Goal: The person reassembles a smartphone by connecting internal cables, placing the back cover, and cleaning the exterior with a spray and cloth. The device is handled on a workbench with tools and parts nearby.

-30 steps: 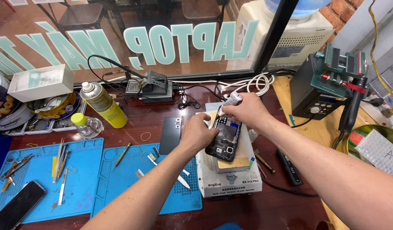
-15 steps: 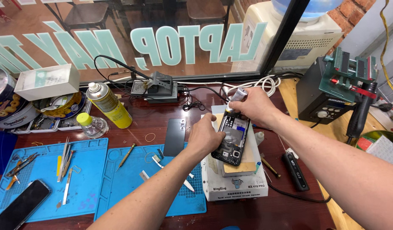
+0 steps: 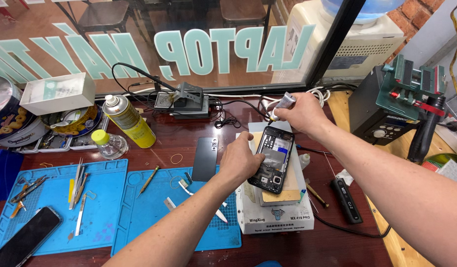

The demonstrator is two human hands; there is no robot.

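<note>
Glossy dark wood tabletop (image 3: 337, 247); matt blue rubbery mats (image 3: 102, 198) at nine o'clock; shiny yellow metal spray can (image 3: 128, 122); smooth white casing on box (image 3: 275, 220); glossy black phone back (image 3: 205, 158).

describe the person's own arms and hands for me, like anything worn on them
Both forearms are bare up to where the picture cuts them off: no sleeves show. The left hand and the right hand wear no gloves. No watch, ring, wristband or strap shows on either one.

Dark wooden table (image 3: 189, 148) — blue mats (image 3: 55, 207), spray can (image 3: 127, 121), white box (image 3: 275, 217).
</note>
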